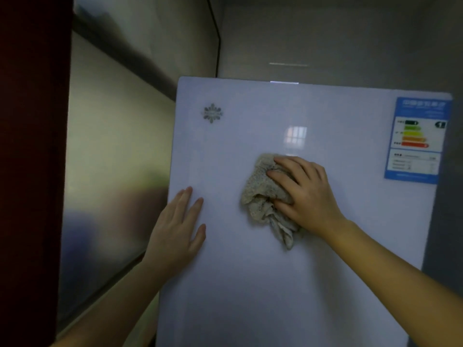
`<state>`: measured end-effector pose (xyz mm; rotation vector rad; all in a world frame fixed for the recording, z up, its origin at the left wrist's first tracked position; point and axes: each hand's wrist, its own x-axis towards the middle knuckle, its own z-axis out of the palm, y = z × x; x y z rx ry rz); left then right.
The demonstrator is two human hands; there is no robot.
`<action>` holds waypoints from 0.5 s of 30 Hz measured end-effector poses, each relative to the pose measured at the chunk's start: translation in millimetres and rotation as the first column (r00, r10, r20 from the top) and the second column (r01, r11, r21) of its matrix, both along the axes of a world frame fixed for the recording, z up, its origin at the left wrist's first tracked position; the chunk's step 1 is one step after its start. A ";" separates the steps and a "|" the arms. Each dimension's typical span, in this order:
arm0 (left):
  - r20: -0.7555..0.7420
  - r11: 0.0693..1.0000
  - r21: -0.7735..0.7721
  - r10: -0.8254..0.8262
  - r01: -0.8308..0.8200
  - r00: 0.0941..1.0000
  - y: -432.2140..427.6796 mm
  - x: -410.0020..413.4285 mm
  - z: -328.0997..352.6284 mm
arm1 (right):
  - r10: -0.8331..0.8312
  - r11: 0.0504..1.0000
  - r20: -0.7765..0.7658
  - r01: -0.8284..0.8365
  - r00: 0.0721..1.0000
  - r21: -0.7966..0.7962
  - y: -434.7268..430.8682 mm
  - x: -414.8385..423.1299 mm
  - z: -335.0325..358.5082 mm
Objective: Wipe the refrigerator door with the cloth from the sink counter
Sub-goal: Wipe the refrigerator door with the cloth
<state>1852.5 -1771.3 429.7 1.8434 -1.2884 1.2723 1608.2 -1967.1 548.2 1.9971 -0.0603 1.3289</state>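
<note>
The white glossy refrigerator door (300, 284) fills the middle and right of the head view. A crumpled beige cloth (260, 186) lies against the door near its centre. My right hand (305, 194) presses the cloth onto the door, fingers spread over it and pointing left, the thumb tucked under a fold. My left hand (178, 229) rests flat on the door near its left edge, fingers straight and pointing up, holding nothing.
A blue energy label (418, 139) sticks to the door's upper right corner, and a small snowflake emblem (212, 113) sits at the upper left. A shiny metallic wall panel (112, 171) runs along the left. A dark red surface (30, 171) borders the far left.
</note>
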 end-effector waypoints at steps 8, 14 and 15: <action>0.049 0.991 -0.099 -0.083 0.088 0.995 -14.1 14.3 -16.5 | 0.033 0.994 0.217 -0.054 0.976 0.091 23.0 42.6 61.7; 0.072 0.990 -0.066 -0.118 0.122 0.990 -9.3 22.5 -15.6 | 0.116 0.986 0.225 -0.140 0.968 0.095 53.8 97.7 110.3; 0.091 0.991 -0.052 -0.117 0.122 0.989 -6.9 25.1 -14.5 | 0.144 0.982 0.220 -0.168 0.965 0.092 58.0 108.2 117.8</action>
